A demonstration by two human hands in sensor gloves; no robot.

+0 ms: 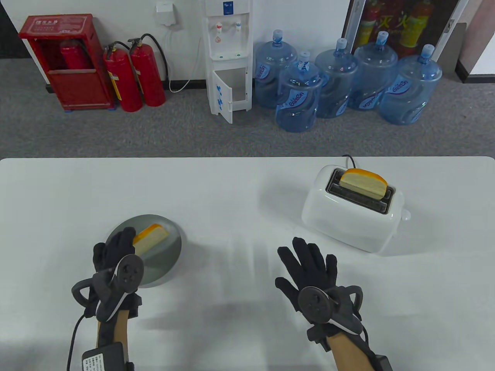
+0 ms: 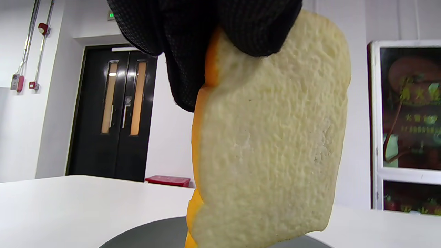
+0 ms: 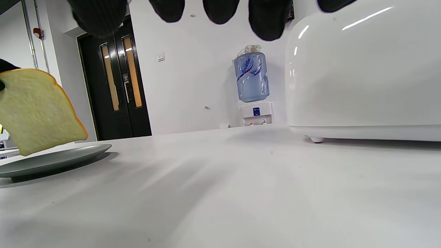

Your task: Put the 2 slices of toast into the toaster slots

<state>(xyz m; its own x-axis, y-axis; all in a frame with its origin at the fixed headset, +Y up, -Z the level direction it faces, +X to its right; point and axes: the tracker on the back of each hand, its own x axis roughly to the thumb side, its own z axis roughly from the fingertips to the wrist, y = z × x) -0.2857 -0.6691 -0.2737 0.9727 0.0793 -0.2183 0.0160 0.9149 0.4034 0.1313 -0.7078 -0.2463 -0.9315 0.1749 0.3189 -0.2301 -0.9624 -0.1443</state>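
A white toaster (image 1: 350,216) (image 3: 361,75) stands at the right of the table, and one toast slice (image 1: 363,182) sticks up out of its far slot. The near slot shows dark with nothing in it. Over the grey plate (image 1: 166,255) (image 3: 51,160) my left hand (image 1: 116,251) pinches the second toast slice (image 1: 150,239) (image 2: 272,148) (image 3: 38,110) by its top edge, lifted just clear of the plate. My right hand (image 1: 309,266) lies flat with fingers spread on the table in front of the toaster, holding nothing.
The white table (image 1: 232,193) ends at its far edge just behind the toaster, whose cord (image 1: 348,158) runs off there. Beyond lie carpet, water bottles (image 1: 336,89), a dispenser (image 1: 228,58) and fire extinguishers (image 1: 131,77).
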